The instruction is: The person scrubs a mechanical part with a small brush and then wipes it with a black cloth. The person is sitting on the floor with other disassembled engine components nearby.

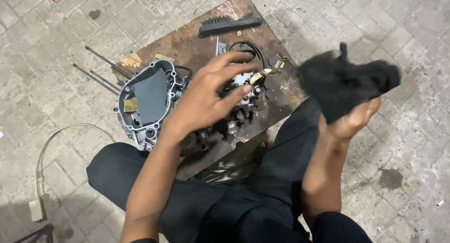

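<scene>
My left hand hovers with its fingers spread over a grey metal engine case that lies on a worn wooden board; whether the hand touches the case I cannot tell. A dark sheet of sandpaper rests inside the case's open cover. Black cables loop behind my fingers. My right hand is raised to the right, off the board, and grips a black rag that is blurred by motion.
A black brush lies at the board's far edge. Long metal studs stick out from the case toward the left. A curved wire with a small block lies on the paved floor at left. My dark-trousered legs sit below the board.
</scene>
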